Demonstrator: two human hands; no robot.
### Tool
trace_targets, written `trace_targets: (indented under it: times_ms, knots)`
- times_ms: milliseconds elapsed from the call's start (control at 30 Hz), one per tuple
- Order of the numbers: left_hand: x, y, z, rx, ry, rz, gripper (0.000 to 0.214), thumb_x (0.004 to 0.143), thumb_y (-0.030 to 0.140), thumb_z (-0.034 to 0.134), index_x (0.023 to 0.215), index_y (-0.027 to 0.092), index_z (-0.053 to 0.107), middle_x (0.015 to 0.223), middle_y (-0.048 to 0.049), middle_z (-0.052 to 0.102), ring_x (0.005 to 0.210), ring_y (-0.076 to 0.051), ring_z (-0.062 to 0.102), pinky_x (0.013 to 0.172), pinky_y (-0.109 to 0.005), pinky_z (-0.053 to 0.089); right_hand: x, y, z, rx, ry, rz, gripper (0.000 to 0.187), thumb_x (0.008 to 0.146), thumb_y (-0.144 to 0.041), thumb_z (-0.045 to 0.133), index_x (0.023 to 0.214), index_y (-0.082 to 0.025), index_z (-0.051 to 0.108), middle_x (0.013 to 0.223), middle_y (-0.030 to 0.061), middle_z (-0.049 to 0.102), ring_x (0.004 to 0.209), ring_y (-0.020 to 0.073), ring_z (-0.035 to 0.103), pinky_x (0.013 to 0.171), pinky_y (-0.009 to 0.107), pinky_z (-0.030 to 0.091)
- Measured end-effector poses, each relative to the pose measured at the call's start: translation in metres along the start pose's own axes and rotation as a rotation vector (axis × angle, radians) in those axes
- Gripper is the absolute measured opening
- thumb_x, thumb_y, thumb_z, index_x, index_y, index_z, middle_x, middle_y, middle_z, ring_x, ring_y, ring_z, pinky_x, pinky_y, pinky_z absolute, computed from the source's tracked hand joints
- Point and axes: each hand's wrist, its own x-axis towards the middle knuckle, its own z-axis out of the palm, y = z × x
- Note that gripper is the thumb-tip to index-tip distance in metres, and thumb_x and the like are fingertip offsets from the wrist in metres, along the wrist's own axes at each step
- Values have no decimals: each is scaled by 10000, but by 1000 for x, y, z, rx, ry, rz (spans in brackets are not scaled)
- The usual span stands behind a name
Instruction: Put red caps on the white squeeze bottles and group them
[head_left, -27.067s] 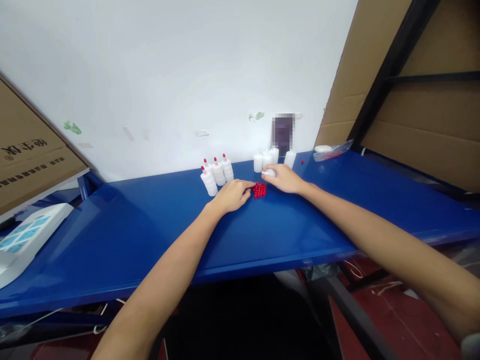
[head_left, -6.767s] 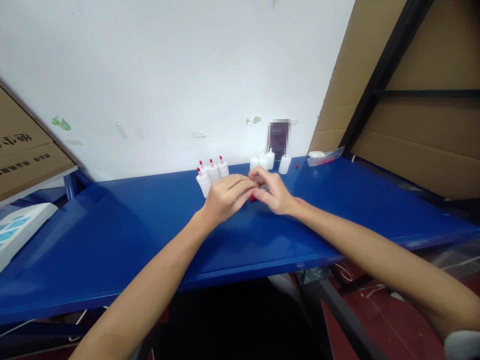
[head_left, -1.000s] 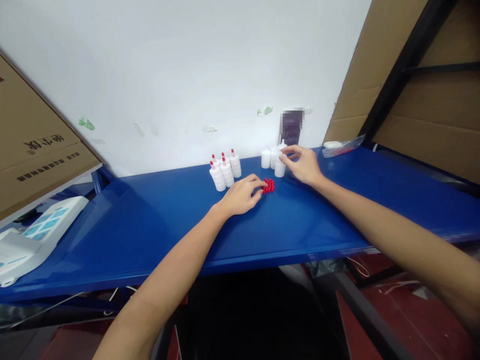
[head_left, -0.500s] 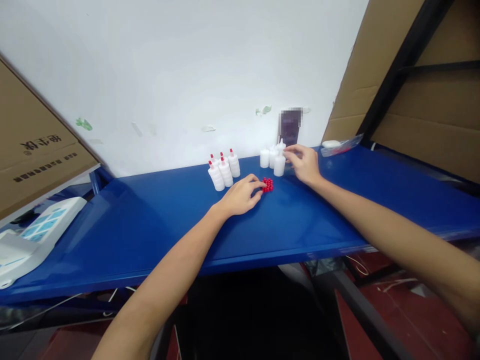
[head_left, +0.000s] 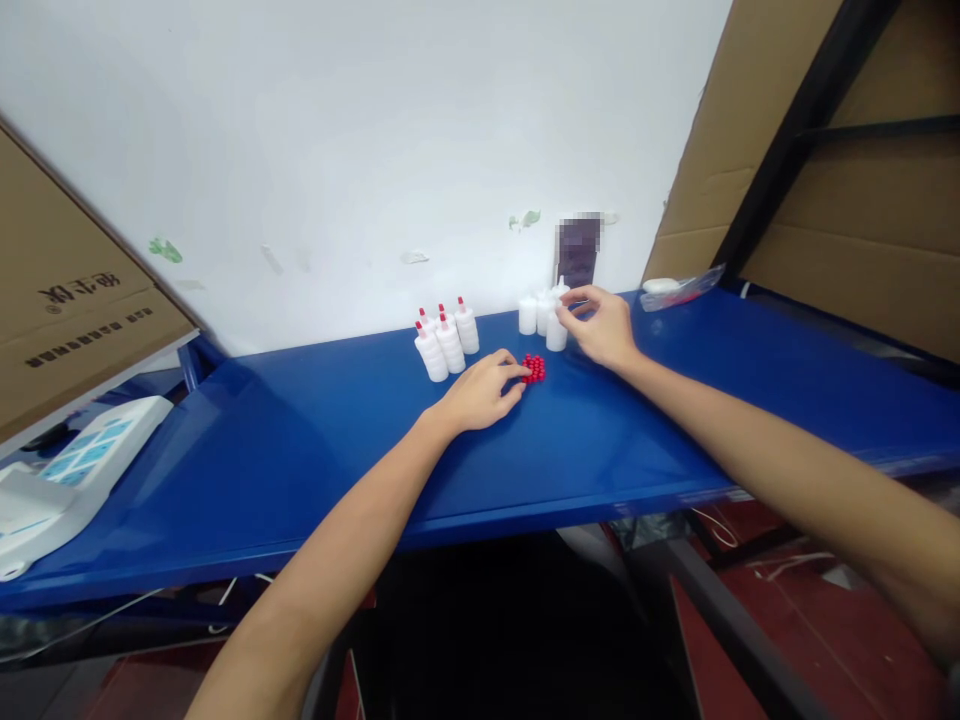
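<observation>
My right hand (head_left: pixel 604 328) pinches thumb and finger at the white nozzle cap (head_left: pixel 561 285) on top of a white plastic bottle (head_left: pixel 556 334). That bottle stands upright on the blue table. More white bottles (head_left: pixel 528 316) stand close behind and to its left, partly hidden. My left hand (head_left: pixel 484 390) rests on the tabletop with its fingers spread, the tips touching a small cluster of red tip caps (head_left: pixel 535 368). To the left of it stands a group of several white bottles (head_left: pixel 450 345), each with a nozzle and a red tip.
A dark phone-like object (head_left: pixel 577 255), partly pixelated, leans on the white wall. At the table's back right lies a clear plastic bag (head_left: pixel 684 290) with white and red contents. A white device with blue panels (head_left: pixel 86 470) sits at the left; cardboard (head_left: pixel 75 290) stands behind it.
The fingers of my right hand have shifted slightly left around the nozzle cap and now cover more of it. My left hand stays beside the red caps.
</observation>
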Motion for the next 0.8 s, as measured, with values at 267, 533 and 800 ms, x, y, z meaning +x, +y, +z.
trace_targets:
  times_ms: [267, 533, 800]
  knots:
    - [0, 1, 0, -1, -1, 8, 364, 990, 278, 460, 1276, 166, 655, 1160, -109, 602, 1021, -220, 621, 982, -390, 511, 1, 0, -4, -9, 49, 102, 324, 715, -407, 722, 960, -196, 708, 915, 74, 762, 783, 248, 720, 782, 402, 564]
    - [1, 1, 0, 11, -6, 7, 357, 987, 274, 464, 1268, 173, 661, 1165, -112, 602, 1046, -229, 620, 1004, -399, 503, -1, 3, 3, -115, -117, 23, 445, 759, -335, 655, 1187, -217, 650, 1064, 84, 724, 831, 251, 676, 820, 417, 537]
    - [0, 3, -1, -3, -9, -1, 369, 995, 306, 459, 1272, 199, 677, 1127, -97, 595, 947, -209, 624, 928, -377, 520, 1, 4, 5, -107, -173, -60, 222, 863, -359, 578, 935, -214, 729, 1047, 102, 716, 923, 266, 669, 847, 401, 524]
